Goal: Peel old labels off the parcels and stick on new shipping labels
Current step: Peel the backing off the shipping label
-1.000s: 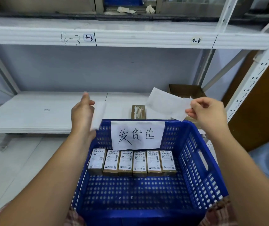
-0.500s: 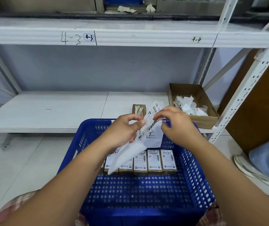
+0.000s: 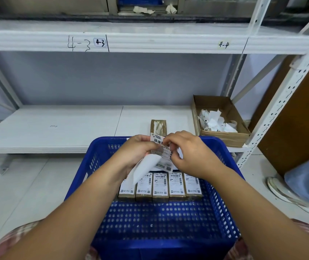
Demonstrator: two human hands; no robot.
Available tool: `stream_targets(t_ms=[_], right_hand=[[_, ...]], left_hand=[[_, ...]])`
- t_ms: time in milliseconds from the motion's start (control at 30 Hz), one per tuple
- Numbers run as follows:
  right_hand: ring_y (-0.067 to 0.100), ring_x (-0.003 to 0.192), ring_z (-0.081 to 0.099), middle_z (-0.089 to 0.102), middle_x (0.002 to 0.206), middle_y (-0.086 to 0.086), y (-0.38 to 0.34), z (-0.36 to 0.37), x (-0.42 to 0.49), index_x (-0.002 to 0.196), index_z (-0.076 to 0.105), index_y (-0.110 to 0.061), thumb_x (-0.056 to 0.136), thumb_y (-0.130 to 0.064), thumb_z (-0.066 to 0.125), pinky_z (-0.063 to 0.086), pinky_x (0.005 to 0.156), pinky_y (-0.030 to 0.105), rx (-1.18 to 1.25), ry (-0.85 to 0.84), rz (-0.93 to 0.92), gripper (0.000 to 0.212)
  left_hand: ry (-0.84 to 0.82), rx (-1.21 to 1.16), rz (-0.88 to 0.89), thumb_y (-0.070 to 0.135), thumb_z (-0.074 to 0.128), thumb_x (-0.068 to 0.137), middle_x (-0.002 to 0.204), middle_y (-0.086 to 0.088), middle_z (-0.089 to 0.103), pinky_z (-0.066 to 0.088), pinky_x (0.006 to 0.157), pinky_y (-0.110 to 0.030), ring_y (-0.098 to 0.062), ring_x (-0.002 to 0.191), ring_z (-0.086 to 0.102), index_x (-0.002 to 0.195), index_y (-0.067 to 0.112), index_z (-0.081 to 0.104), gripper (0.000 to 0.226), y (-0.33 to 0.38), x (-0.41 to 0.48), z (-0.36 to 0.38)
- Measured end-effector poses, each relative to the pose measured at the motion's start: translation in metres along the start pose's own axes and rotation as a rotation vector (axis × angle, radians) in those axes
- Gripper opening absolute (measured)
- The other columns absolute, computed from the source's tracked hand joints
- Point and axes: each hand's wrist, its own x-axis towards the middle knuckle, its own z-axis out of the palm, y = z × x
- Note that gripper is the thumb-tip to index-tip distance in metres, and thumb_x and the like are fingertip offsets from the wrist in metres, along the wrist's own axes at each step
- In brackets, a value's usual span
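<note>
Since half a second ago: both hands draw tighter together, and the new label [image 3: 161, 146] now turns its printed face to the camera instead of edge-on.

Left hand [image 3: 138, 150]: grip narrow, pinching the label's left edge. A white backing sheet [image 3: 142, 171] hangs curled below the palm, probably already part-separated.

Right hand [image 3: 191, 152]: fingertips pinch the label's right side, likely to work it free of the backing.

Label is held in the air over the far end of the blue basket [image 3: 223, 184], touching no parcel.

A row of labelled parcels [image 3: 160, 186] stands side by side in the basket, so these look finished. One bare parcel [image 3: 158, 126] with torn label remnants lies on the shelf [image 3: 56, 128] just behind the basket, probably next in line.

The cardboard box [image 3: 225, 136] to the right holds white paper scraps, within reach for waste.
</note>
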Motion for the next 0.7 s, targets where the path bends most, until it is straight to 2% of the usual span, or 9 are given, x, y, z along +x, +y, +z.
stream_targets(t_ms=[100,233,300,367,400,433,500,600,700], right_hand=[[0.006,0.087,0.046,0.055,0.089,-0.008,0.001,0.000,-0.001,0.106,0.067,-0.012,0.088,-0.008,0.058,0.033,0.079,0.015,0.009,0.064,-0.001,0.020],[0.014,0.098,0.055,0.064,0.101,0.000,0.002,0.004,-0.002,0.102,0.070,-0.011,0.090,-0.013,0.060,0.041,0.090,0.020,0.021,0.077,0.015,0.015],[0.018,0.115,0.054,0.064,0.108,0.002,-0.001,0.011,-0.003,0.102,0.070,-0.011,0.092,-0.018,0.062,0.028,0.100,0.014,0.031,0.185,0.040,0.015],[0.012,0.129,0.040,0.059,0.111,-0.006,-0.006,0.018,-0.003,0.102,0.071,-0.015,0.092,-0.032,0.061,0.013,0.107,0.012,0.088,0.299,0.099,0.022],[0.008,0.129,0.037,0.056,0.111,-0.010,-0.009,0.019,-0.002,0.103,0.070,-0.018,0.093,-0.043,0.058,0.014,0.108,0.011,0.150,0.323,0.140,0.030],[0.005,0.123,0.041,0.056,0.110,-0.013,-0.012,0.019,-0.001,0.104,0.069,-0.020,0.093,-0.054,0.053,0.022,0.105,0.011,0.252,0.311,0.179,0.039],[0.007,0.103,0.056,0.062,0.106,-0.010,-0.019,0.014,0.001,0.107,0.064,-0.026,0.082,-0.066,0.046,0.043,0.087,0.016,0.549,0.185,0.275,0.050],[0.010,0.094,0.063,0.064,0.103,-0.004,-0.023,0.012,0.001,0.116,0.054,-0.035,0.076,-0.057,0.063,0.051,0.076,0.020,0.818,-0.062,0.416,0.047],[0.018,0.079,0.065,0.066,0.095,0.017,-0.024,0.020,0.001,0.116,0.057,-0.027,0.087,-0.018,0.072,0.049,0.072,0.029,0.948,-0.095,0.492,0.034]], left_hand=[[0.082,-0.037,0.013,0.001,0.059,0.087,0.075,-0.016,0.057,0.038,0.050,-0.020,-0.019,0.058,0.050,0.082,0.007,0.062,0.008,-0.006,0.005,0.000],[0.167,-0.090,0.047,0.004,0.059,0.088,0.053,-0.003,0.052,0.036,0.050,-0.022,-0.016,0.051,0.046,0.073,0.013,0.061,0.017,-0.012,0.010,0.003],[0.249,-0.073,0.098,0.007,0.059,0.089,0.049,0.003,0.053,0.037,0.046,-0.019,-0.011,0.045,0.048,0.078,0.013,0.060,0.012,-0.012,0.009,0.006],[0.327,-0.073,0.157,0.012,0.058,0.091,0.062,-0.002,0.062,0.043,0.050,-0.022,-0.015,0.051,0.055,0.084,0.014,0.059,0.007,-0.013,0.009,0.010],[0.359,-0.104,0.175,0.012,0.057,0.092,0.069,-0.005,0.065,0.046,0.052,-0.025,-0.017,0.055,0.058,0.085,0.015,0.057,0.007,-0.012,0.009,0.012],[0.392,-0.140,0.186,0.013,0.056,0.093,0.070,-0.005,0.065,0.048,0.050,-0.024,-0.017,0.054,0.059,0.085,0.016,0.056,0.009,-0.012,0.008,0.013],[0.461,-0.176,0.207,0.014,0.054,0.093,0.065,-0.002,0.062,0.043,0.042,-0.016,-0.012,0.048,0.056,0.085,0.019,0.053,0.009,-0.011,0.009,0.014],[0.520,-0.218,0.243,0.015,0.053,0.093,0.063,-0.001,0.061,0.042,0.048,-0.022,-0.014,0.051,0.055,0.091,0.019,0.053,0.004,-0.014,0.014,0.015],[0.518,-0.248,0.251,0.014,0.053,0.092,0.049,0.005,0.052,0.039,0.053,-0.026,-0.015,0.051,0.049,0.093,0.017,0.052,0.003,-0.018,0.019,0.015]])
